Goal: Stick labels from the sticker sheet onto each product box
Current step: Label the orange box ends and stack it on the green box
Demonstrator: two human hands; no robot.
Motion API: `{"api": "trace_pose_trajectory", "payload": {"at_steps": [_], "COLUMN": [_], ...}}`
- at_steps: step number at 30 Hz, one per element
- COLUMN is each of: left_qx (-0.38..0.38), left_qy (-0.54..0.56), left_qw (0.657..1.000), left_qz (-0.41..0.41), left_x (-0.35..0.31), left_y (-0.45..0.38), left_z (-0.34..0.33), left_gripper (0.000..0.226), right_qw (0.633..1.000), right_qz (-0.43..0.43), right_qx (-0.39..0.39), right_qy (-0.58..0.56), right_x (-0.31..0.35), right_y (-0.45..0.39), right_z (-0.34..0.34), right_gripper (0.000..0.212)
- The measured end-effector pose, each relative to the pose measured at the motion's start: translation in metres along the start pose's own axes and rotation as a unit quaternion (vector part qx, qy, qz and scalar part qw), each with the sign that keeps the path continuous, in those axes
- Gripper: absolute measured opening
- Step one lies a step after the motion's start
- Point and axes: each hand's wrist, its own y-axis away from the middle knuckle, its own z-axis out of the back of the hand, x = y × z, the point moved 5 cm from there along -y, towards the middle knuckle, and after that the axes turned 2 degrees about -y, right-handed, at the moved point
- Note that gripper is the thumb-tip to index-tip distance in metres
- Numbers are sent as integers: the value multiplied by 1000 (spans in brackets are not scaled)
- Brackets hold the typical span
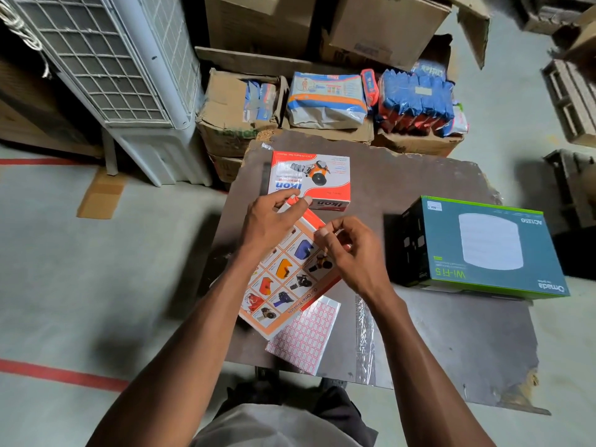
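Note:
On the dark table [419, 333] an orange-and-white product box [287, 279] with product pictures lies tilted in front of me. My left hand [271, 224] grips its far top edge. My right hand [348, 250] presses its fingertips on the box's upper right part; a small label seems to sit under the fingers. The sticker sheet [306, 337], white with red-bordered labels, lies partly under the box's near corner. A second orange ikon box [311, 180] lies further back. A teal Wi-Fi box [483, 250] with a small white label on its far corner stands to the right.
Beyond the table stand worn cartons holding blue and orange packets [325, 98]. A white air cooler [129, 75] rises at the left. Red floor lines [61, 374] cross the grey floor. A strip of clear tape [366, 337] runs down the tabletop.

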Motion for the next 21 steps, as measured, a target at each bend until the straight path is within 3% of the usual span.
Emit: {"api": "trace_pose_trajectory", "payload": {"at_steps": [21], "left_qx": [7], "left_qy": [10], "left_qw": [1000], "left_qz": [-1], "left_x": [3], "left_y": [-1], "left_z": [3], "left_gripper": [42], "right_qw": [999], "right_qz": [16], "right_qx": [-31], "right_qy": [31], "right_x": [-4], "right_y": [1], "right_z": [-7], "right_gripper": [19]}}
